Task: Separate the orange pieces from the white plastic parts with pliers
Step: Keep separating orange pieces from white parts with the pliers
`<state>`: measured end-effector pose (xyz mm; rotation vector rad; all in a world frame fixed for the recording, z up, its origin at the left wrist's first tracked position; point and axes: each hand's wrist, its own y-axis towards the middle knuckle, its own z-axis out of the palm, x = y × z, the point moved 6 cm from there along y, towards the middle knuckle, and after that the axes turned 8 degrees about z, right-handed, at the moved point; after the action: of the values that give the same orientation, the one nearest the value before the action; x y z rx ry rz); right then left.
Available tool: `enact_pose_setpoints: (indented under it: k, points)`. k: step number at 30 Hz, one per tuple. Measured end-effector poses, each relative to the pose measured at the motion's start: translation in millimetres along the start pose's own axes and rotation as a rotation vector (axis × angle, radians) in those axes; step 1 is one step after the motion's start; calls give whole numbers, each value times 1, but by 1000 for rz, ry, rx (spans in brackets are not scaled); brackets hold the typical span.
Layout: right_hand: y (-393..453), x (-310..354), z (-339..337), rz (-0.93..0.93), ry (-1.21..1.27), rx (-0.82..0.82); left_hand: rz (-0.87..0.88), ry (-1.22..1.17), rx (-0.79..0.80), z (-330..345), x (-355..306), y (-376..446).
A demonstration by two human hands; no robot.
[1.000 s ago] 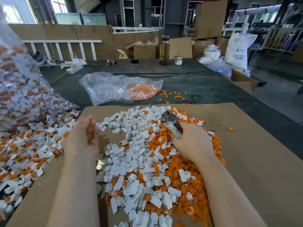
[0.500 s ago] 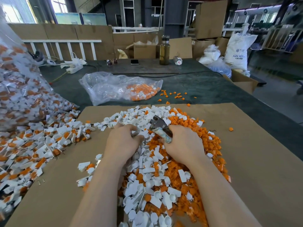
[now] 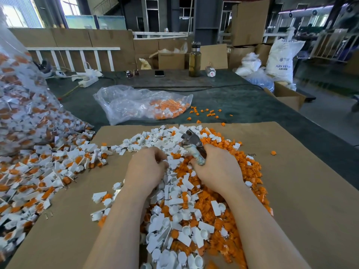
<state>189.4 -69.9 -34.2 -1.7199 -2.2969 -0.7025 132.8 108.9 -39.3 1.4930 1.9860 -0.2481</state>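
The metal pliers with the pale mottled handle (image 3: pixel 192 147) are gripped in the curled right hand (image 3: pixel 217 169), their head raised over the far part of the mixed heap of small white plastic parts (image 3: pixel 174 193) and loose orange pieces (image 3: pixel 250 167) on the brown cardboard sheet (image 3: pixel 310 191). The left hand (image 3: pixel 147 167), seen a second ago out at the uncut white-and-orange pile (image 3: pixel 42 171) on the left, has been brought in just beside the pliers, fingers curled down; whether a part is pinched cannot be told. A fresh piece is probably being offered to the jaws for the next separation.
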Motion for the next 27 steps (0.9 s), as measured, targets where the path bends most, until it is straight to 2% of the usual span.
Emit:
enact_pose_setpoints:
  k: [6,11,18,27]
  points:
    - [1,-2,-2,25,53,-5,7,-8,1,2,-1,0]
    - [2,-3,-3,41,49,-1,-28,-137,-42,-1,-3,-3]
    - [1,-2,-2,34,37,-5,-152,-599,-140,-10,-4,-9]
    - [-4,17,1,-134,49,24,-275,-860,-229,-14,5,-9]
